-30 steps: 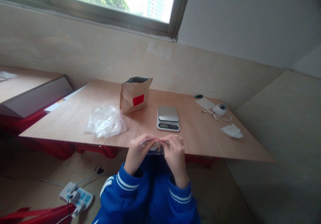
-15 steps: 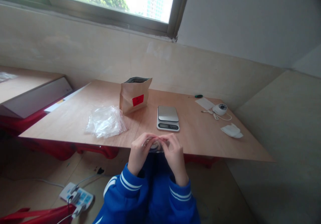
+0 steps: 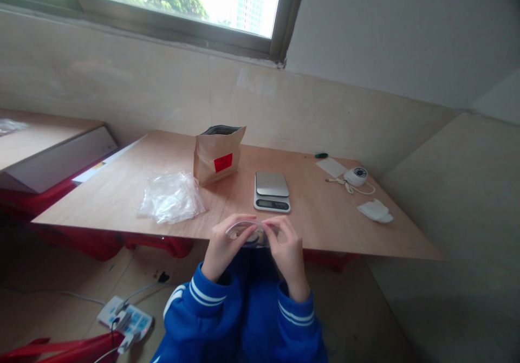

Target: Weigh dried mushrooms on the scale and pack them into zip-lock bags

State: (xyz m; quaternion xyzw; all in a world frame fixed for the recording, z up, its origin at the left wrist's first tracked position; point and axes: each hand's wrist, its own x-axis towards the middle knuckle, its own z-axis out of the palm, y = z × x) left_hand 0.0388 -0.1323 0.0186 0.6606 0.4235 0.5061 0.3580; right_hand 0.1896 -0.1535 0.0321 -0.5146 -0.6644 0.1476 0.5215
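At the table's front edge, my left hand (image 3: 228,245) and my right hand (image 3: 285,249) both pinch the rim of a clear plastic bag (image 3: 252,238). Its mouth bows apart on the left side, between my left thumb and fingers. Something pale lies inside the bag, too small and blurred to name. Just beyond my hands sits a kitchen scale (image 3: 272,189) with a steel plate and a dark display. Farther back, an open brown paper pouch (image 3: 219,157) with a red label stands upright. A pile of clear plastic bags (image 3: 173,198) lies to the left of my hands.
On the table's right side are a white camera (image 3: 356,175) with its cable, a white card (image 3: 332,167), a green-handled screwdriver (image 3: 320,156) and a crumpled white cloth or tissue (image 3: 376,211). A power strip (image 3: 125,319) with plugs lies on the floor at lower left.
My hands have moved slightly apart along the bag's rim. The bag's mouth now shows wider on the left. The things on the table stay where they were.
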